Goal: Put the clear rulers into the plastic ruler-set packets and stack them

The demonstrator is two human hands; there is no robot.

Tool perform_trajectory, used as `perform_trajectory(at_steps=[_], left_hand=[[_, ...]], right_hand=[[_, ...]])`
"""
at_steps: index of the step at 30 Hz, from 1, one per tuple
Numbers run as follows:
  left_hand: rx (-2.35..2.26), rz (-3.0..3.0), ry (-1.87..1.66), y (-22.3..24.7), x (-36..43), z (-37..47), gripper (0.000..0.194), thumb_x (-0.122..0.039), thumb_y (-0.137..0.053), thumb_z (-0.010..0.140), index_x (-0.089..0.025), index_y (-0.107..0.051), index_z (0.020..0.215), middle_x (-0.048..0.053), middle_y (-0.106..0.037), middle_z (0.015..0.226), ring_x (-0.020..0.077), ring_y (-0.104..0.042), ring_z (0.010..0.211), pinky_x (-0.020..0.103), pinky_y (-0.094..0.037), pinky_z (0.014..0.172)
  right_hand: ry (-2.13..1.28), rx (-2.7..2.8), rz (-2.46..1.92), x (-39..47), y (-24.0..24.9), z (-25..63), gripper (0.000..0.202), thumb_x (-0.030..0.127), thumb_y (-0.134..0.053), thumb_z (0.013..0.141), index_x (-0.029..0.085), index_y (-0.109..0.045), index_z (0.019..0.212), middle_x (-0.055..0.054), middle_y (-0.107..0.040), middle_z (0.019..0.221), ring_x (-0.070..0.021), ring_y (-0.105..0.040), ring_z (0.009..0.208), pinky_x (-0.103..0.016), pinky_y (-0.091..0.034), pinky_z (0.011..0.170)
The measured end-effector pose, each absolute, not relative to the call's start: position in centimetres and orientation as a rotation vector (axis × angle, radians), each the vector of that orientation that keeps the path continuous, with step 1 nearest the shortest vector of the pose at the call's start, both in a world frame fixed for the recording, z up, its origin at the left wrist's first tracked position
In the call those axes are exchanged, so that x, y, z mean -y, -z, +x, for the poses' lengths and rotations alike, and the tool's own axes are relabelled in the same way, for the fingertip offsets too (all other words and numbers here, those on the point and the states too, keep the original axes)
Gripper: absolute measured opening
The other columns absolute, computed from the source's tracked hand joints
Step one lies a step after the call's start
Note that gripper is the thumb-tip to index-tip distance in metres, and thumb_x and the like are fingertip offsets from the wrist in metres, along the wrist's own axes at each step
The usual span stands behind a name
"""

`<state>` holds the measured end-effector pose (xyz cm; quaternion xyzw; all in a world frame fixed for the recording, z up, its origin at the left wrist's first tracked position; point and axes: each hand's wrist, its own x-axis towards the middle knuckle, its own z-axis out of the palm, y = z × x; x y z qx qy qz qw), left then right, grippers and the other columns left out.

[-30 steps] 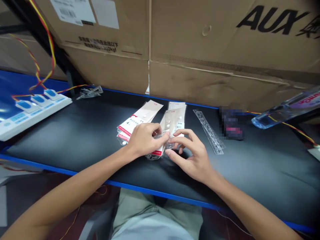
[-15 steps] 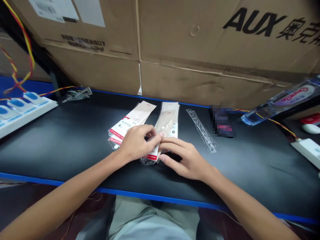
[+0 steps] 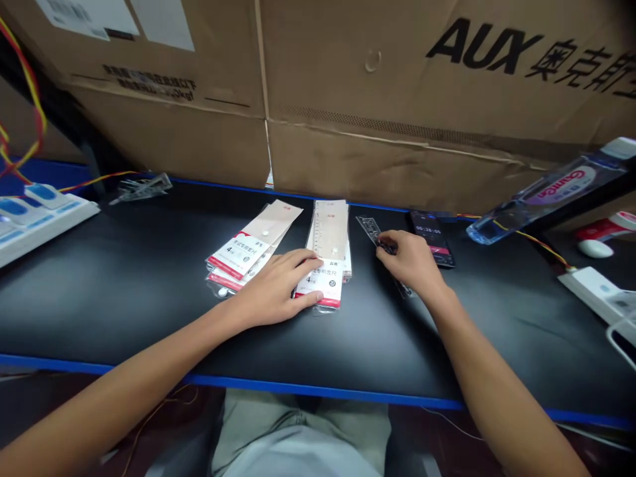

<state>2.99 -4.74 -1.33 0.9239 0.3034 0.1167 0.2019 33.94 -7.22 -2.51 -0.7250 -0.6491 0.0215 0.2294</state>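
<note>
My left hand [image 3: 281,288] lies with its fingers apart, its fingertips touching the lower left part of the right-hand stack of clear packets [image 3: 330,232], which have white and red cards. Left of it, partly under the hand, is a fanned pile of similar packets [image 3: 243,252]. My right hand [image 3: 410,262] is over the clear plastic ruler [image 3: 368,228], its thumb and fingers pinched on the ruler's middle. The ruler still lies slanted on the black tabletop [image 3: 149,285].
A lit phone [image 3: 431,232] lies just beyond my right hand. A bottle [image 3: 546,192] leans at the right near a power strip [image 3: 591,291]. Another power strip [image 3: 44,225] and clear plastic pieces [image 3: 144,189] are at the left. A cardboard box [image 3: 348,152] stands behind.
My right hand has left the packets and moved right to the ruler. The packet under my hands now lies flat on the right-hand stack, and my left hand has opened. The view has shifted slightly.
</note>
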Motion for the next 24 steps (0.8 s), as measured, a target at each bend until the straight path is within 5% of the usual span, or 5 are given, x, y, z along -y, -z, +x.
perform_trajectory(at_steps=[8,14,19,24], left_hand=[[-0.828,2.546,-0.406,1.6,4.7,3.3,0.058,-0.050,-0.047,0.103,-0.023,-0.042,0.155,0.011,-0.040,0.164,0.0298,-0.036,0.151,0.048,-0.031,0.122],[-1.290,2.484,-0.742,0.4,1.7,1.2,0.040,-0.041,-0.056,0.095,-0.023,-0.063,0.129,0.010,-0.056,0.149,0.0316,-0.048,0.140,0.049,-0.036,0.117],[-1.786,2.375,-0.443,-0.2,-1.9,-2.2,0.059,-0.054,-0.052,0.092,-0.020,-0.054,0.140,0.017,-0.057,0.146,0.0418,-0.050,0.135,0.059,-0.039,0.109],[-1.838,2.264,-0.292,0.0,-2.9,-3.5,0.073,-0.065,-0.056,0.086,-0.020,-0.050,0.143,0.019,-0.068,0.131,0.0412,-0.062,0.122,0.052,-0.045,0.100]], right_hand=[[0.075,1.571,-1.965,7.4,1.7,33.8,0.030,0.019,-0.062,0.077,0.018,-0.077,0.102,-0.006,-0.078,0.080,-0.0274,-0.076,0.081,-0.039,-0.057,0.082],[0.112,1.500,-1.924,7.5,1.3,33.9,0.031,0.016,-0.063,0.072,0.018,-0.077,0.100,-0.005,-0.076,0.074,-0.0270,-0.075,0.075,-0.040,-0.057,0.078],[0.048,1.483,-1.848,7.5,1.3,33.7,0.024,0.018,-0.065,0.074,0.018,-0.077,0.094,-0.004,-0.076,0.074,-0.0243,-0.073,0.071,-0.038,-0.058,0.076],[0.018,1.409,-1.738,7.6,0.5,33.1,0.019,0.024,-0.066,0.079,0.018,-0.076,0.093,-0.004,-0.076,0.079,-0.0217,-0.071,0.072,-0.038,-0.059,0.078]])
